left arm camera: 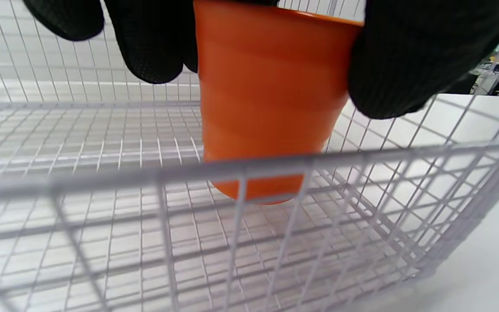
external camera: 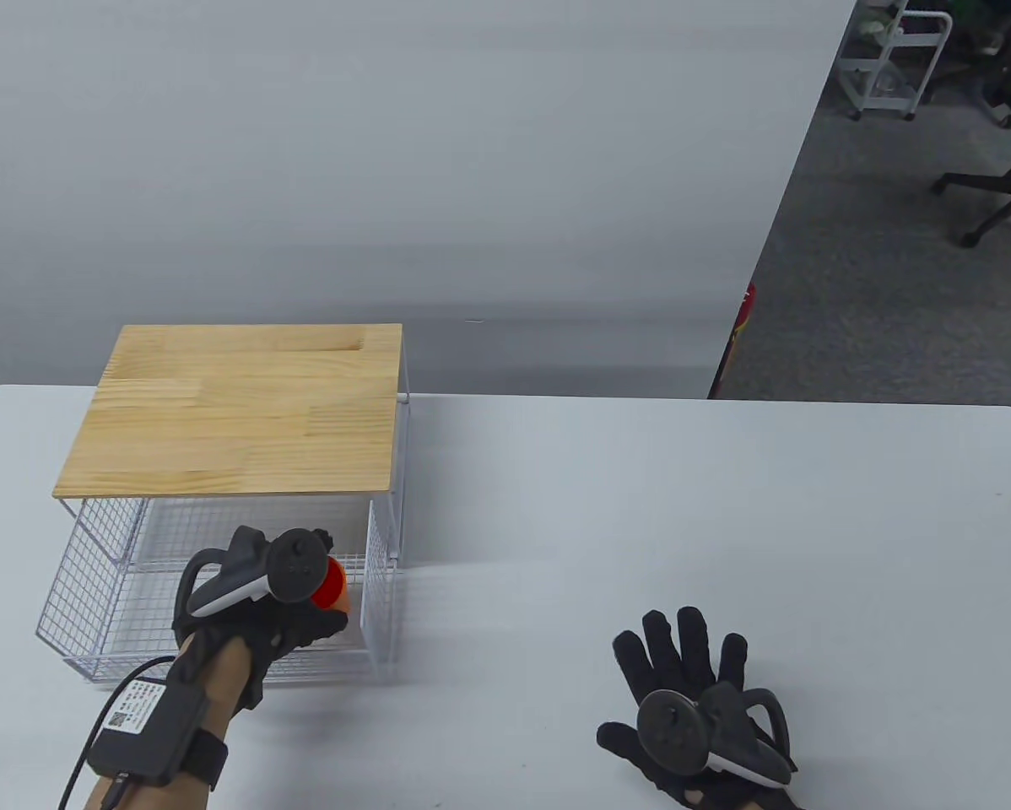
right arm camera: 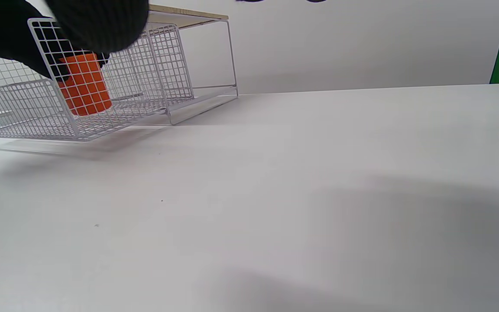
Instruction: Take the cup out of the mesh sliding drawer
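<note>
Your way up out of the drawer (external camera: 117,624) is open toward you; farther back the wooden top (external camera: 244,409) roofs it over. The mesh front wall (left arm camera: 249,173) stands before the cup (left arm camera: 267,95), the side wall (external camera: 381,582) to its right. Beyond that, bare counter (external camera: 640,523).

Orange cup (left arm camera: 267,99), white mesh drawer (external camera: 92,591), black gloves, prob. pine-coloured top (external camera: 244,413).

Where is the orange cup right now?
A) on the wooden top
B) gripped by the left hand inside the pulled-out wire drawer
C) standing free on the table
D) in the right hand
B: the left hand grips the cup within the drawer walls.
</note>
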`<action>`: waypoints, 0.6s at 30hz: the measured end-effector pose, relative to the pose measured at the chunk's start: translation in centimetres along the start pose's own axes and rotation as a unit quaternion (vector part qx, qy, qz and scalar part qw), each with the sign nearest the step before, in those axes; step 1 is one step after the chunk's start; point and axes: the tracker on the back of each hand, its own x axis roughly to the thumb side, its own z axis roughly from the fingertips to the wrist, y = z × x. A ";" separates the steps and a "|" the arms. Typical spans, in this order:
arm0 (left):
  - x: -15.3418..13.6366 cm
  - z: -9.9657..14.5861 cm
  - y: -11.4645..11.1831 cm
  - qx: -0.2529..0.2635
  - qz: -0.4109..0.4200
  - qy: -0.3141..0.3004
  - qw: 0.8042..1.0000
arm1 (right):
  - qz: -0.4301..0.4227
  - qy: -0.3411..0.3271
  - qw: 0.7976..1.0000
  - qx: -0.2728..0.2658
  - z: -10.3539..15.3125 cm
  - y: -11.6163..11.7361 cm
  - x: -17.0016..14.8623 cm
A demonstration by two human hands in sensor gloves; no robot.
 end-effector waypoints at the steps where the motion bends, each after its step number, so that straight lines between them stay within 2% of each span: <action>1: 0.1 0.2 0.3 0.002 -0.004 -0.001 1.000 | 0.000 0.000 1.000 0.000 0.0 0.0 0.0; 10: 1.1 2.6 3.7 0.055 -0.021 -0.017 0.998 | 0.000 0.000 1.000 -0.003 0.0 -0.1 0.0; 18: 2.5 6.0 9.0 0.125 -0.033 -0.043 0.991 | -0.001 0.001 1.000 -0.003 0.0 -0.1 0.0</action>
